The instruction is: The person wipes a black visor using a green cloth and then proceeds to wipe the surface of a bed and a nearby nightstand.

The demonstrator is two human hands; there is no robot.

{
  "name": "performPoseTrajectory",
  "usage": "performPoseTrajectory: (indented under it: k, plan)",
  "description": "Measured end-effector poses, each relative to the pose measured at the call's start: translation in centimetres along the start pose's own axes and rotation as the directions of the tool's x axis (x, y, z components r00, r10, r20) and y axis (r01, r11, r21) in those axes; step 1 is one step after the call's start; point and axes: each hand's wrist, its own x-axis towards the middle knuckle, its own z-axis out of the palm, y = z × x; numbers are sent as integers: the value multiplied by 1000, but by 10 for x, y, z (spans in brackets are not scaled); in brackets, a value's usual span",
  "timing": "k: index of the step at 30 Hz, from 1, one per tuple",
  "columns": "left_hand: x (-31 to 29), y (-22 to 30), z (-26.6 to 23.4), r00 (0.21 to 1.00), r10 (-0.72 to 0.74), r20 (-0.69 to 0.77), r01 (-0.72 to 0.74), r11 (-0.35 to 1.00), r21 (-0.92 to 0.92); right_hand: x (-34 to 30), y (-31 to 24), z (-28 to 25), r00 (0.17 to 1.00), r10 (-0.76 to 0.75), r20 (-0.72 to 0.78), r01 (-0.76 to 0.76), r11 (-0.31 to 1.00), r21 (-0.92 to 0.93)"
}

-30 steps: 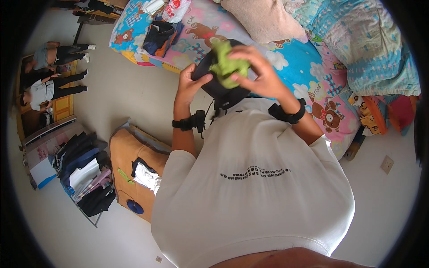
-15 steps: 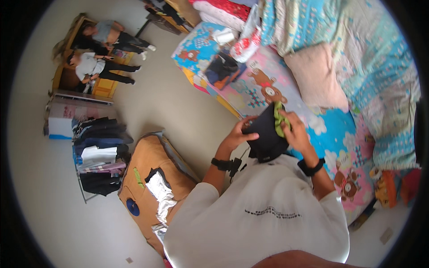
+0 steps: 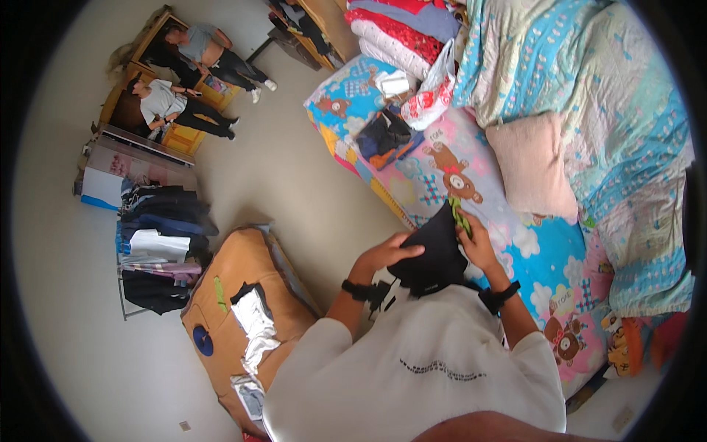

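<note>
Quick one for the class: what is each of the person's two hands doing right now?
Left hand: closed on the black fabric item.
Right hand: closed on the green cloth.

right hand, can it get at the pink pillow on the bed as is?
Probably, if it lets go: the right hand is gripping the green cloth, but only patterned bedsheet shows between it and the pink pillow.

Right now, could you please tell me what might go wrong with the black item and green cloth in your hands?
The green cloth might slip from the right hand, which holds it at the edge of the black item. The black item could tilt or drop if the left hand loosens, since that hand grips it on one side.
</note>
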Motion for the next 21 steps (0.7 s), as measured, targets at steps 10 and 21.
performPoseTrajectory:
  k: [10, 21]
  plan:
    - [-17, 12, -39, 997, 47, 57, -38, 989, -146, 3, -125, 28, 963, -266, -32, 255, 947, -194]
    - [-80, 14, -126, 964, 192, 184, -190, 981, -25, 63, -91, 70, 977, 179, 115, -197, 965, 171]
